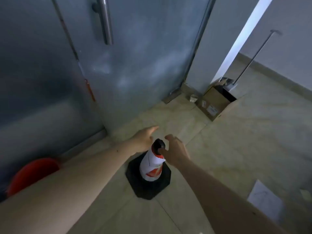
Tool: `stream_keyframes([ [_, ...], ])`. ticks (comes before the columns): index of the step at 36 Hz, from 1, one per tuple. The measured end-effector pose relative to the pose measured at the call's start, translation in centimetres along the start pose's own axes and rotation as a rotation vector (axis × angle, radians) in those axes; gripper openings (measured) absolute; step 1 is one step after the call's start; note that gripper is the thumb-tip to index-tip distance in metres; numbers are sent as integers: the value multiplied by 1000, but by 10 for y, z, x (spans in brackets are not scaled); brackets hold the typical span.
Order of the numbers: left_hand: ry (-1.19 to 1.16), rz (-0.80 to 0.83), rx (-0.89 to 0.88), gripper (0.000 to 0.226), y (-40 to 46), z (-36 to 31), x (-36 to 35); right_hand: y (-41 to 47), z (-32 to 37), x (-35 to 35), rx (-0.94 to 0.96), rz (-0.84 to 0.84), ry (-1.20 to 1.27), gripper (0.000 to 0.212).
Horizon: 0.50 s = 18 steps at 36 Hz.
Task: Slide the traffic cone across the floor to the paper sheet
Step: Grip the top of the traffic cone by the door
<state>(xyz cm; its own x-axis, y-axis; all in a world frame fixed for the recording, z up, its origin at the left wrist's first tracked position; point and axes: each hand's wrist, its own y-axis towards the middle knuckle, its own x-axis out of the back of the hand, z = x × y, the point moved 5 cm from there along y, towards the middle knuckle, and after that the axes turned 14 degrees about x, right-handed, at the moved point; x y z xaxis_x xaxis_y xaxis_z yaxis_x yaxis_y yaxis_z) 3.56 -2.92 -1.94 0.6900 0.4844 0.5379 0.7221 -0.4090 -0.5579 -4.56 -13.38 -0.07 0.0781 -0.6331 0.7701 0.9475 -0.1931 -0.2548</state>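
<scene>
A traffic cone (pixel 152 168) with a white and red body, a black tip and a black base stands upright on the tiled floor below the middle of the view. My left hand (pixel 145 137) hovers just left of the tip, fingers spread. On the other side, my right hand (pixel 175 149) is open too, its thumb touching the black tip. Neither hand is closed around the cone. A white paper sheet (pixel 265 200) lies flat on the floor at the lower right, well apart from the cone.
A frosted glass door (pixel 135 65) with a metal handle (pixel 105 19) stands right behind the cone. A cardboard box (pixel 216 102) and a small cup (pixel 193 98) sit by the wall at the back right. A red round object (pixel 32 173) lies at the left.
</scene>
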Motion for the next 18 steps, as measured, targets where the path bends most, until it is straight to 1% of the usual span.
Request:
stream_keyframes([
  [4, 130, 21, -47, 55, 18, 3, -10, 16, -8, -16, -41, 16, -114, 34],
  [8, 174, 54, -76, 51, 32, 8, -21, 27, -18, -26, -66, -48, -200, 19],
  [12, 283, 67, -129, 41, 37, 8, -29, 35, -19, -26, -40, -105, -245, 25],
  [14, 292, 68, -141, 38, 39, 9, -31, 37, -18, -27, -14, -122, -230, 26],
  [18, 312, 72, -194, 34, 40, 11, -31, 40, -22, -30, 0, -91, -209, 25],
])
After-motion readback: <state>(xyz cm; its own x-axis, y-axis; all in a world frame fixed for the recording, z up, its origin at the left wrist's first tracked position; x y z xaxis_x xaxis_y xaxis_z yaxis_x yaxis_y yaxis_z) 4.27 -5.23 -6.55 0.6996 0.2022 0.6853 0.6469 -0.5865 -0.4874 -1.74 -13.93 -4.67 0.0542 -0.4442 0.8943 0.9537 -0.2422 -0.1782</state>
